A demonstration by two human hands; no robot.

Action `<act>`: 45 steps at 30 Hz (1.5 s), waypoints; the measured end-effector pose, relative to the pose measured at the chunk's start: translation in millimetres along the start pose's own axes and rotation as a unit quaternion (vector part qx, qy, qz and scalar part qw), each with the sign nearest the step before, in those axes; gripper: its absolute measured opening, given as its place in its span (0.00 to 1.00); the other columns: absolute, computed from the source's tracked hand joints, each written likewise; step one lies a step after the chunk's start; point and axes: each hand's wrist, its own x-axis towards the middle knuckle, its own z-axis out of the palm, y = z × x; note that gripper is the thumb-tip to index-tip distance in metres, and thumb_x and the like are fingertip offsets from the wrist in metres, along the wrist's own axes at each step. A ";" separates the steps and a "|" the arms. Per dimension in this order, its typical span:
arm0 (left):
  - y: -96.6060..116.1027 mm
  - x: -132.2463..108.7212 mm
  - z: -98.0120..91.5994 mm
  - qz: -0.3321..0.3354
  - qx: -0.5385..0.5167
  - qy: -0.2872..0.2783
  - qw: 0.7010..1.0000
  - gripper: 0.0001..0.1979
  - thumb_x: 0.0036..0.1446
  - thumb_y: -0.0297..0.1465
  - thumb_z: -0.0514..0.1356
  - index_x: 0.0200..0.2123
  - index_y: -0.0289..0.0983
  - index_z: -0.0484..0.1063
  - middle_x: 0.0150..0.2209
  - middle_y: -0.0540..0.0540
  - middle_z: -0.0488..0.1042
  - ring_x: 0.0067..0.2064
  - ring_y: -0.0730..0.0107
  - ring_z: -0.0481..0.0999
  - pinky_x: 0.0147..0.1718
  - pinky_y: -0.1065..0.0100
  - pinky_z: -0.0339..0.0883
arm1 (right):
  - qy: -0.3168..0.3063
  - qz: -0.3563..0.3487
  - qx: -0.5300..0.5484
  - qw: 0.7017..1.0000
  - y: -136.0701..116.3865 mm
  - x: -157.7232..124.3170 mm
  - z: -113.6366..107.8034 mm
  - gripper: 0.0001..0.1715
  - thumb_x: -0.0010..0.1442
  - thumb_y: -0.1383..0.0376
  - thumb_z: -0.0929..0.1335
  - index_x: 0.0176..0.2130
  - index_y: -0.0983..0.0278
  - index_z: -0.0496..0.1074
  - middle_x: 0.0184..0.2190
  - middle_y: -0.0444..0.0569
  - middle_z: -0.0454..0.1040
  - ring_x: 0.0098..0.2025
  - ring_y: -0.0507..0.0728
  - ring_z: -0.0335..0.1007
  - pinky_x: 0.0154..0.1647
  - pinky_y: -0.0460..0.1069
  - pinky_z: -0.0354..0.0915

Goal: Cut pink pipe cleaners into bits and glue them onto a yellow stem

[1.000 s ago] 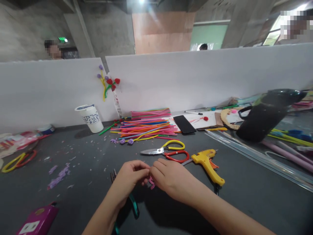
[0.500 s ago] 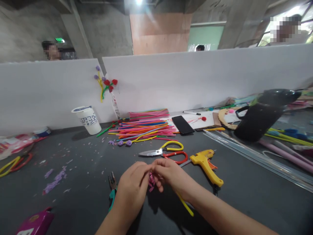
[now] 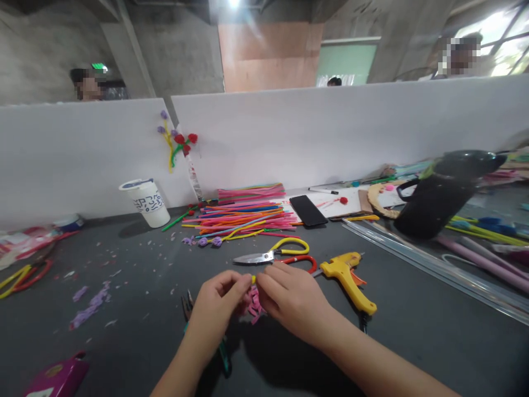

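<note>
Here, pink curled piece (image 3: 252, 303); both hands pinching.

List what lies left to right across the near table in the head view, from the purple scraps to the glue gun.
Purple scraps → pliers → left hand → pink pipe-cleaner piece → right hand → yellow glue gun.

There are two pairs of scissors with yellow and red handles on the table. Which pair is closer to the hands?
The scissors just beyond the hands, beside the yellow glue gun, blades pointing left. The other pair lies at the far left edge.
</note>
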 end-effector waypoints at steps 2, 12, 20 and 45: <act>0.9 0.8 -1.2 -0.037 -0.017 -0.032 0.999 0.17 0.47 0.42 0.58 0.17 0.35 0.65 0.14 0.53 0.62 0.17 0.78 0.59 0.16 0.76 0.52 | -0.019 -0.059 -0.044 0.997 1.5 -1.9 -1.6 0.12 0.59 0.70 0.58 0.27 0.65 0.65 0.23 0.46 0.64 0.26 0.53 0.57 0.26 0.48 0.51; 4.1 -4.1 -3.4 0.044 -0.021 -0.110 0.993 0.12 0.52 0.35 0.56 0.21 0.36 0.65 0.19 0.53 0.61 0.22 0.76 0.58 0.22 0.75 0.53 | 0.057 0.044 0.145 0.987 -8.6 0.6 -5.8 0.08 0.54 0.72 0.60 0.24 0.65 0.64 0.21 0.44 0.64 0.25 0.51 0.58 0.27 0.46 0.55; 5.3 -6.5 -9.7 0.254 0.159 -0.095 0.949 0.09 0.54 0.30 0.54 0.23 0.38 0.69 0.24 0.49 0.65 0.29 0.69 0.65 0.31 0.72 0.58 | -0.126 0.389 0.717 0.565 -13.8 10.3 -6.0 0.04 0.46 0.65 0.60 0.22 0.63 0.60 0.11 0.37 0.58 0.11 0.45 0.49 0.12 0.41 0.50; -7.6 0.2 1.7 0.045 0.189 -0.009 0.981 0.18 0.55 0.41 0.48 0.18 0.38 0.59 0.16 0.54 0.57 0.19 0.74 0.58 0.19 0.73 0.50 | 0.003 0.054 0.041 0.998 -4.5 2.1 -2.4 0.08 0.55 0.69 0.61 0.25 0.64 0.63 0.22 0.44 0.64 0.25 0.51 0.55 0.25 0.46 0.50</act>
